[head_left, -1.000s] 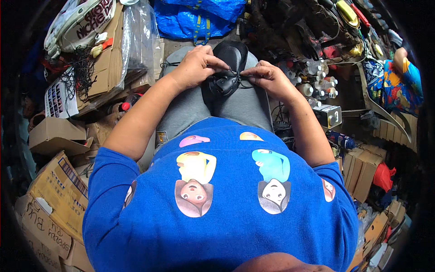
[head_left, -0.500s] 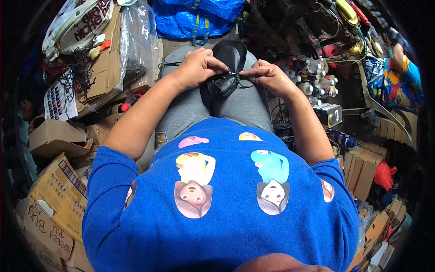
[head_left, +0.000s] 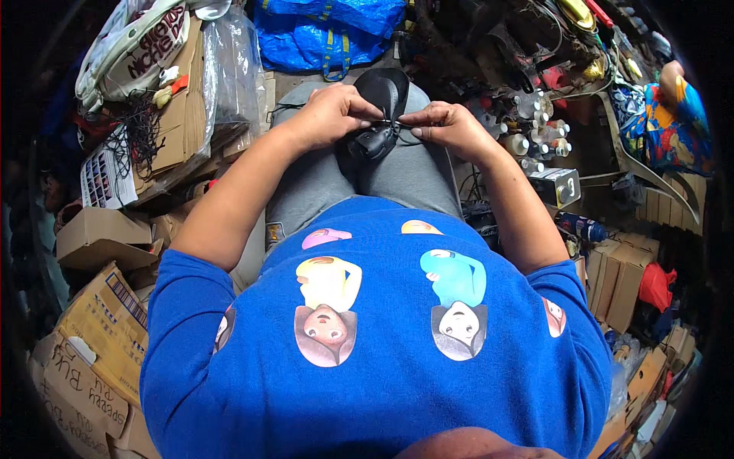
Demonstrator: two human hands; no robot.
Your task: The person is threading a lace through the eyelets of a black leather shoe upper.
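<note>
A black shoe (head_left: 380, 115) rests on my lap, across my grey trousers (head_left: 397, 172), with its toe pointing away from me. My left hand (head_left: 329, 115) grips the shoe's left side, fingers curled at the lace area. My right hand (head_left: 447, 126) pinches a thin black lace (head_left: 400, 122) at the shoe's top. Both hands meet over the middle of the shoe. My blue printed shirt fills the lower picture and hides my waist.
Cardboard boxes (head_left: 99, 336) are stacked at my left. A blue bag (head_left: 329, 34) lies beyond my knees. Small bottles and cans (head_left: 535, 138) crowd the right side, with more boxes (head_left: 623, 275) below them. A clear plastic bag (head_left: 233, 76) leans at upper left.
The shoe and both hands have stayed on my lap. My fingers have shifted slightly along the lace.
</note>
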